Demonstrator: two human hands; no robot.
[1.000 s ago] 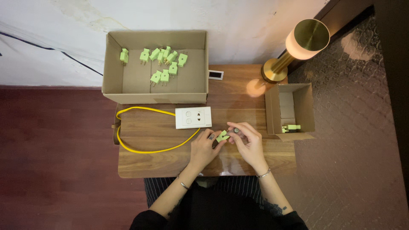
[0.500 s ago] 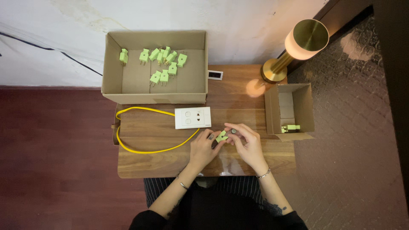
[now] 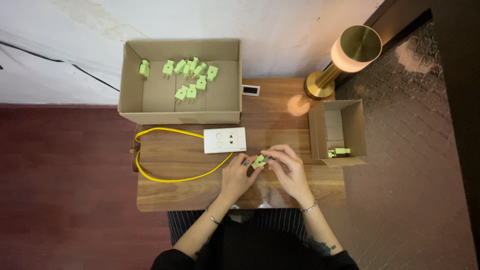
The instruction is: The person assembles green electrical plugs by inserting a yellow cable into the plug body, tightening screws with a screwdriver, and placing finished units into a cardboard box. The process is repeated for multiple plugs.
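Just below the white socket box point(image 3: 225, 140), the left hand point(image 3: 237, 175) and right hand point(image 3: 290, 170) both pinch one green plug point(image 3: 259, 161) with their fingers. Above it sits a big brown box point(image 3: 131, 80) of green plugs point(image 3: 187, 75).

Left hand point(image 3: 239, 172) and right hand point(image 3: 290, 169) meet, fingertips pinched together.

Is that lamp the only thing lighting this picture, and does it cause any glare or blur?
In the head view, the lamp glows warm and casts a bright spot on the wooden table beside its base. The rest looks evenly lit, so other light seems likely. The left hand and right hand holding the green plug look sharp. The dark floor on the right loses detail.
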